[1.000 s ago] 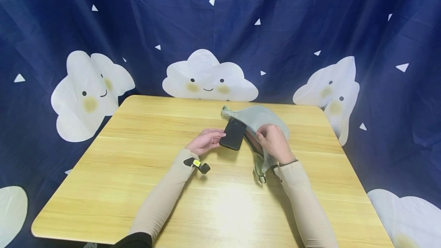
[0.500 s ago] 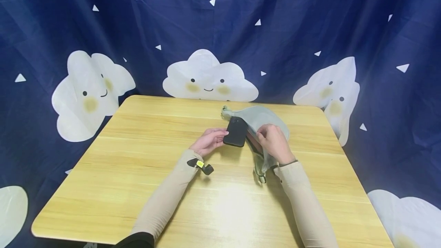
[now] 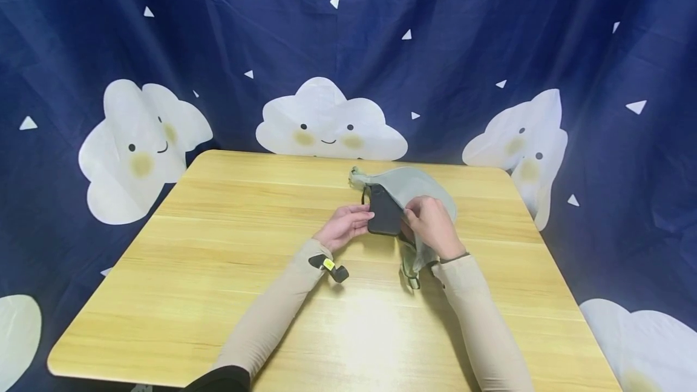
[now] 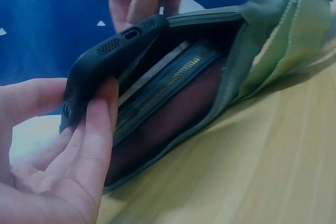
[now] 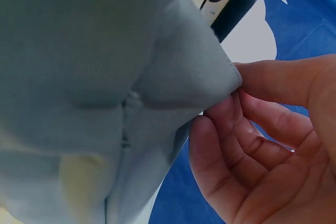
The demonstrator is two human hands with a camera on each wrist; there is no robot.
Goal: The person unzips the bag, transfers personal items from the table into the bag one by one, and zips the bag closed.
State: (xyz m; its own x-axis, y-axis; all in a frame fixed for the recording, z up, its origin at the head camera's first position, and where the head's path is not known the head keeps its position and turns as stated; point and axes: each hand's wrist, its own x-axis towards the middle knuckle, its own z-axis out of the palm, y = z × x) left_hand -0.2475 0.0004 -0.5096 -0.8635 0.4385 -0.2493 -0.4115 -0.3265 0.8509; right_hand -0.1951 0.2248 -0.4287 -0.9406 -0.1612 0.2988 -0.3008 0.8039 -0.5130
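Note:
My left hand (image 3: pixel 344 227) holds a black phone (image 3: pixel 384 213) by its near-left edge, thumb on one face and fingers on the other. The phone overlaps the mouth of a grey-green waist bag (image 3: pixel 422 183) on the table. In the left wrist view the phone (image 4: pixel 107 59) is right at the unzipped opening. Inside the bag lies a dark pouch with a brass zipper (image 4: pixel 168 85), beside a pinkish lining. My right hand (image 3: pixel 434 227) pinches the edge of the bag's opening; the right wrist view shows thumb and fingers on a corner of the fabric (image 5: pixel 210 77).
The wooden table (image 3: pixel 218 271) extends around the bag, mostly to its left and in front. A strap buckle (image 3: pixel 412 282) hangs off the bag's near end. Behind the table hangs a blue curtain (image 3: pixel 218 47) with cloud prints.
My left hand has moved right with the phone, bringing it from beside the bag to over its opening. The right hand keeps its pinch on the bag's edge.

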